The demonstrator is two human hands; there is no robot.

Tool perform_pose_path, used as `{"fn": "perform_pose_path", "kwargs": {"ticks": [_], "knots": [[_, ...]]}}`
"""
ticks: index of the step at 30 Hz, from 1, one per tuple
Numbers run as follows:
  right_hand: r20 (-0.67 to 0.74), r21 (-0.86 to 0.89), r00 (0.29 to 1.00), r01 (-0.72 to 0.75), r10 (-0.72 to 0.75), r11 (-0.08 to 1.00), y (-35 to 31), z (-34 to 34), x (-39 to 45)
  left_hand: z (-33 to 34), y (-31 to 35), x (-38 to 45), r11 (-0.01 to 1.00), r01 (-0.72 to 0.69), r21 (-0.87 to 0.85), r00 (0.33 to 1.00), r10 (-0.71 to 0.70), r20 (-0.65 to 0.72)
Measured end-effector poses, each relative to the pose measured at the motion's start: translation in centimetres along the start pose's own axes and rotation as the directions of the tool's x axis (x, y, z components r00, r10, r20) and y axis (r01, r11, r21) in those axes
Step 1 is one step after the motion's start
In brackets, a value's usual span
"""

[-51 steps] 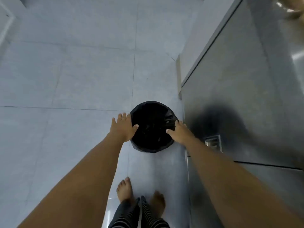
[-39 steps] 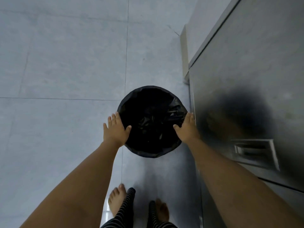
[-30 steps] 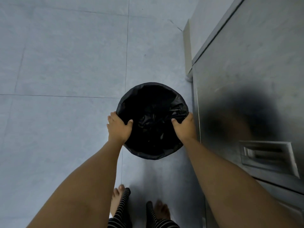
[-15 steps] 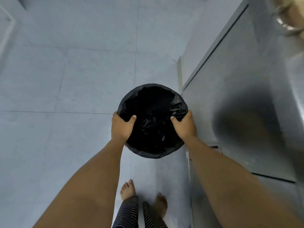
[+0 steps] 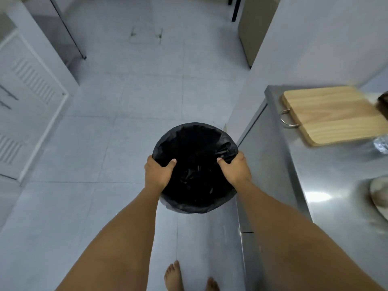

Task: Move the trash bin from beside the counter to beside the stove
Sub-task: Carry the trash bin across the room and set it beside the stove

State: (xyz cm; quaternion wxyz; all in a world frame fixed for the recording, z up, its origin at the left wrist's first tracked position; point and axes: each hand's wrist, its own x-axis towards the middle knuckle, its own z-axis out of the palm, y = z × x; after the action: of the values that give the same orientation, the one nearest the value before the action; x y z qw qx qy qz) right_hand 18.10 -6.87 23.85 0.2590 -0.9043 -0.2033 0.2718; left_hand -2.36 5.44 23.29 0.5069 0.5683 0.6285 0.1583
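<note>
A round trash bin [image 5: 195, 141] lined with a black plastic bag is in the middle of the view, held up off the grey tiled floor. My left hand [image 5: 157, 174] grips its left rim, thumb inside the bag. My right hand [image 5: 236, 169] grips the right rim the same way. The bin hangs just left of a steel counter [image 5: 327, 185]. The bag's inside is dark and I cannot tell what it holds. No stove is in view.
A wooden cutting board [image 5: 331, 114] with a metal handle lies on the counter, with a pale bowl [image 5: 380, 194] at the right edge. A white louvred door [image 5: 27, 106] stands at the left. A wall corner [image 5: 262, 59] rises behind the counter. My bare feet [image 5: 174, 276] are below.
Both hands went from reaching to the bin's sides to gripping its rim, and the bin has come up off the floor. The view has tilted up, showing the countertop and more floor.
</note>
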Motion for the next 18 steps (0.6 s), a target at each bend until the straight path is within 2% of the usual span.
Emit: {"fn": "perform_pose_path", "kwargs": {"ticks": [9, 18], "knots": [[0.002, -0.017, 0.999, 0.039, -0.039, 0.999, -5.1, -1.6, 0.4, -3.5, 4.2, 2.3, 0.999, -0.038, 0.015, 0.999, 0.037, 0.029], [0.041, -0.044, 0.998, 0.038, -0.036, 0.998, -9.8, -3.5, 9.0, -1.5, 10.8, 9.8, 0.998, -0.045, 0.053, 0.999, 0.044, 0.022]]}}
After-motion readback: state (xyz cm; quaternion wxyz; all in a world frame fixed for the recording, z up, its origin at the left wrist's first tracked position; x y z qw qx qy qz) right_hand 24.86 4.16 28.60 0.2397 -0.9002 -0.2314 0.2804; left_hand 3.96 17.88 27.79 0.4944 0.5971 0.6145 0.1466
